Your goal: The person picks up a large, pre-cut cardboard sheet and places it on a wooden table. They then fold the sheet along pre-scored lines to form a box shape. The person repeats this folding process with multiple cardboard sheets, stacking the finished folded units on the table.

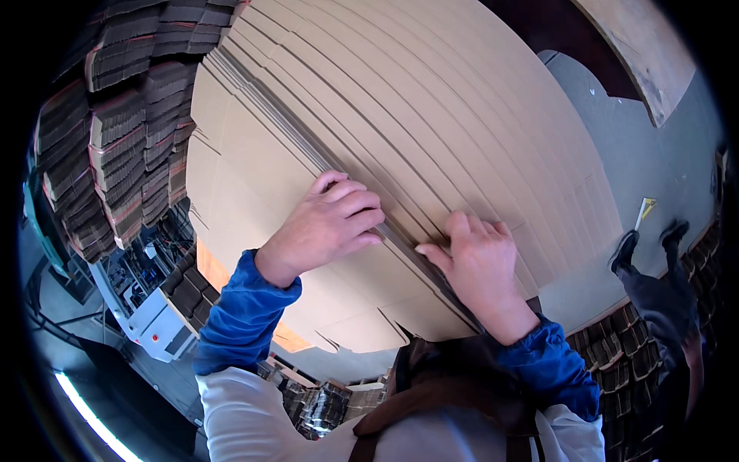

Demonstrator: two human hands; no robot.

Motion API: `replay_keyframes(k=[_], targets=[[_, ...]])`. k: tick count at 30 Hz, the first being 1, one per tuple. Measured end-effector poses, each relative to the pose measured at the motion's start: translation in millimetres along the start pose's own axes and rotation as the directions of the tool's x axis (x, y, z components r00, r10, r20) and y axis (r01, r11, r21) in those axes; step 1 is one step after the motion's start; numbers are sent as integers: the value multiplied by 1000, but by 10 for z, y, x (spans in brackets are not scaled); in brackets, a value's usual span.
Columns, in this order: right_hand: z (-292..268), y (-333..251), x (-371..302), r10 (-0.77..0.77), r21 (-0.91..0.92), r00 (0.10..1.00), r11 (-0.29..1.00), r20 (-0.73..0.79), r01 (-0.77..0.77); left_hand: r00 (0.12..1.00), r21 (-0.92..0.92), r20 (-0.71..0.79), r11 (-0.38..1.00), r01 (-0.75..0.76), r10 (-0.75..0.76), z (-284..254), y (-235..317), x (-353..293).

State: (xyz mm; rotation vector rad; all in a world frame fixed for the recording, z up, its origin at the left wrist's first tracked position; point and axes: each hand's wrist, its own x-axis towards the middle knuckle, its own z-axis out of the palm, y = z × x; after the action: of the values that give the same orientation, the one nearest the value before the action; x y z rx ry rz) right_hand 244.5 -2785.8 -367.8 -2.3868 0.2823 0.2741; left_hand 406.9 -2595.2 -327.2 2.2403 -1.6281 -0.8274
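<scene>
Flat brown cardboard sheets lie fanned out in overlapping layers, a dark row of close edges running diagonally between my hands. My left hand rests on the lower-left sheets, its fingers curled round the stacked edges near the middle. To its right, my right hand bends its fingers over the layered edges, with the thumb pointing toward the left hand. Both hands look closed on the cardboard; their fingertips are partly hidden. Blue sleeve covers wrap both of my forearms.
Tied bundles of cardboard are piled high at the left. A grey machine with a red button stands lower left. Another person's legs show at the right, near a yellow-and-white item on the floor. A wooden board juts in upper right.
</scene>
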Motion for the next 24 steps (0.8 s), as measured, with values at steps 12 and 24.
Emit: replay_keyframes(k=[12, 24], targets=[[100, -28, 12, -17, -45, 1000, 999, 6, 17, 1000, 11, -19, 1000, -21, 22, -67, 46, -67], [154, -42, 18, 24, -71, 1000, 997, 4, -23, 999, -3, -39, 1000, -8, 8, 48, -7, -162]])
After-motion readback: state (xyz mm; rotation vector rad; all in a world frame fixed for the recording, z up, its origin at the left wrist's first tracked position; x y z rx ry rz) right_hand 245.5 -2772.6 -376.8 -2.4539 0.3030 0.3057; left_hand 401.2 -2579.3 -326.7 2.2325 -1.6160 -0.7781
